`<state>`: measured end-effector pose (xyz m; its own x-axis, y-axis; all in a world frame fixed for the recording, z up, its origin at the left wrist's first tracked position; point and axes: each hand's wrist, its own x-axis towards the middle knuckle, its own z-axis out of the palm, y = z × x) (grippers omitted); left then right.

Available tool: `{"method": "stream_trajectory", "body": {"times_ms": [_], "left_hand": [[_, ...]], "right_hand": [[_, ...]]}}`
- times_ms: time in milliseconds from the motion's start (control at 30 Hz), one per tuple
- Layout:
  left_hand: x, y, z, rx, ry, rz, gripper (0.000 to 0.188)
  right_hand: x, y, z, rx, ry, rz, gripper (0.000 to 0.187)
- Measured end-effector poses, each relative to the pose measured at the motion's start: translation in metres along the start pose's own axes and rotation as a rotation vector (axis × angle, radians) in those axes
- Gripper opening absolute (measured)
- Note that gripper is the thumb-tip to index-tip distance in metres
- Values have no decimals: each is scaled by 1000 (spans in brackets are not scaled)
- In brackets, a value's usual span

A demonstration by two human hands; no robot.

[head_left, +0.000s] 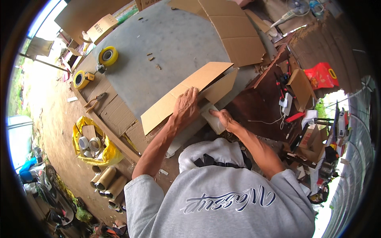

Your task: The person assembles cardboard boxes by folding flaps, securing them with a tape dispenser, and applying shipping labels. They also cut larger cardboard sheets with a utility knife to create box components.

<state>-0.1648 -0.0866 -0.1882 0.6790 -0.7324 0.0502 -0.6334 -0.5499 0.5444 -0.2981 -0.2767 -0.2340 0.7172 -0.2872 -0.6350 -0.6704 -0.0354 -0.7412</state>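
Observation:
A partly folded brown cardboard box [170,102] lies tilted at the near edge of the grey tabletop [174,43]. Two of its panels spread apart at the right end, leaving a dark gap. My left hand [186,103] grips its near side, fingers curled together over the panel and thumb hidden. Just to the right, my right hand [224,119] pinches a pale flat piece [214,121] below the box. Whether that piece is a flap of the box, I cannot tell.
Yellow tape rolls [108,56] and pliers [95,102] lie along the table's left side. Flat cardboard sheets [240,39] cover its far right. A yellow bag [99,154] of used rolls and cardboard tubes [106,178] sit on the floor. Cables and a power strip [285,104] are at right.

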Motion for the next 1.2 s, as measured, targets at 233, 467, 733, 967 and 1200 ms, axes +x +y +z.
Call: {"method": "stream_trajectory", "body": {"times_ms": [233, 467, 733, 967, 1200], "left_hand": [[6, 5, -18, -148, 94, 49, 52], [3, -1, -5, -42, 161, 101, 44], [9, -3, -4, -106, 72, 41, 40], [8, -9, 6, -113, 177, 58, 23], [21, 7, 7, 50, 57, -107, 22]], "right_hand": [[-13, -7, -9, -142, -136, 2, 56], [-41, -11, -2, -49, -18, -77, 60], [-44, 3, -4, -119, -7, -144, 68], [-37, 13, -16, -172, -68, -36, 72], [-44, -3, -3, -36, -99, -60, 67]]}}
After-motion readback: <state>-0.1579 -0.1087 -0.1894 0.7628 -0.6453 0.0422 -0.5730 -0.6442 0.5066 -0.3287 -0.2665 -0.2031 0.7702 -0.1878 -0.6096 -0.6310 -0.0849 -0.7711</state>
